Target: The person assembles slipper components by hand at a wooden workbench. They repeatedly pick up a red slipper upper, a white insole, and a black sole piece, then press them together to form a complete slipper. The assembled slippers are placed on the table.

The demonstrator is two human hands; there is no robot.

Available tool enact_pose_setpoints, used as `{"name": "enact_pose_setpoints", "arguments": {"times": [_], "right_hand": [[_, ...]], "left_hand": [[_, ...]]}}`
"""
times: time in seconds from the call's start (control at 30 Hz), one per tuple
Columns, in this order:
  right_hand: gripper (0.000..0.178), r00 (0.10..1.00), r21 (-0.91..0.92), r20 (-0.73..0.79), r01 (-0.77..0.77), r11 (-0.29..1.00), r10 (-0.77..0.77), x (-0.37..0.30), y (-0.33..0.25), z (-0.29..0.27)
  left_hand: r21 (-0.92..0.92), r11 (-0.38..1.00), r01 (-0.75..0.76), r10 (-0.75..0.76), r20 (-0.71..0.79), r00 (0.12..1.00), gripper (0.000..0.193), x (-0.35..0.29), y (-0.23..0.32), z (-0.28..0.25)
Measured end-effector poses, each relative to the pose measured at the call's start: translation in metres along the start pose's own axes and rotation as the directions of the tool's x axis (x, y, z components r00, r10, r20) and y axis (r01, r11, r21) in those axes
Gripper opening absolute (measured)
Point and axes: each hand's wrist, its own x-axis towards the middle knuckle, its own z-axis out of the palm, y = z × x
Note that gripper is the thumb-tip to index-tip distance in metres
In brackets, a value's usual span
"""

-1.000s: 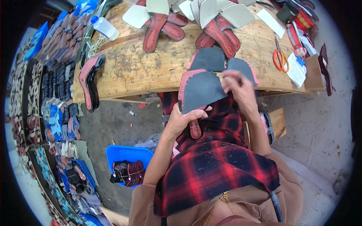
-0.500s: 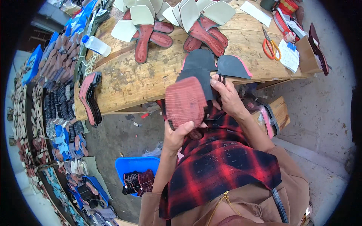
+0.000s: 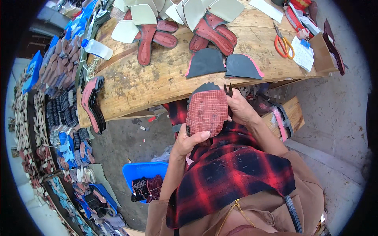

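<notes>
Close in front of me, my left hand (image 3: 186, 141) grips a red grid-patterned insole piece (image 3: 206, 114) by its lower edge, thumb lying on its face. A black sheet with a jagged edge (image 3: 205, 87) shows behind the top of the insole piece. My right hand (image 3: 241, 107) is at the right edge of the piece, closed around a dark tool with two slim points (image 3: 228, 89); whether it is tweezers or thread snips I cannot tell. Its fingers next to the insole piece are partly hidden. Two black pieces with pink edges, one on the left (image 3: 208, 63) and one on the right (image 3: 242, 66), lie at the bench's near edge.
On the wooden bench (image 3: 130, 86) are red straps with pale pads (image 3: 146, 43), orange-handled scissors (image 3: 282, 46), a white bottle (image 3: 98, 49) and a stack of red-black strips (image 3: 91, 104). A blue bin (image 3: 132, 170) stands on the floor at left, near crowded shelves.
The insole piece has turned its printed grid face up and moved slightly right and down. A black sheet that overlapped the bench pieces is now behind it. My right hand has come down to its edge.
</notes>
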Motion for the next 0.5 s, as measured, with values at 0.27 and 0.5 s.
{"name": "enact_pose_setpoints", "arguments": {"times": [0.27, 0.5], "right_hand": [[0.023, 0.991, 0.275, -0.082, -0.083, 0.958, 0.109, 0.000, 0.005, -0.001], [0.026, 0.988, 0.361, -0.082, -0.095, 0.928, 0.133, 0.001, 0.012, 0.007]], "left_hand": [[-0.030, 0.999, 0.044, -0.044, 0.010, 0.999, 0.042, 0.012, 0.000, 0.010], [-0.083, 0.996, 0.019, -0.015, 0.049, 0.999, 0.042, 0.014, -0.001, 0.010]]}}
